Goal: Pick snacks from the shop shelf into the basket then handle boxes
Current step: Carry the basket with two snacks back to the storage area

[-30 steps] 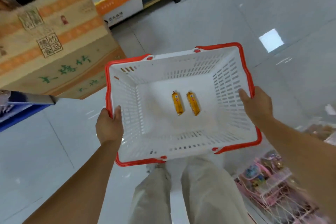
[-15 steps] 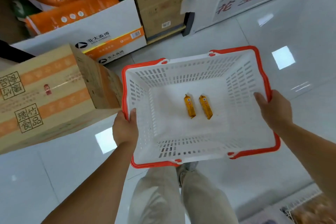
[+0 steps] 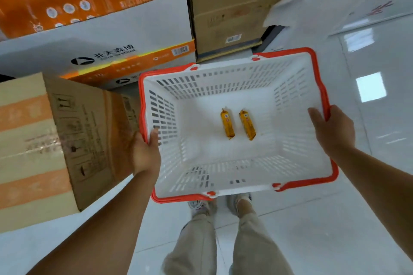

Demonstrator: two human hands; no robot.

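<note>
hands (image 3: 145,154) grip basket (image 3: 223,164); snacks (image 3: 227,124) lengthwise, parallel

The single head view looks steeply down, close over the basket (image 3: 223,73). Toward ten o'clock sit cardboard boxes (image 3: 33,140), at six the feet (image 3: 239,202).

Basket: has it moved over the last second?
Yes. The basket has gone forward: its far rim now reaches the white-and-orange carton, and its left side is beside the striped cardboard box.

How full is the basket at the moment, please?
Nearly empty: only two snack bars lie side by side on the floor of the basket; nothing else is inside.
</note>
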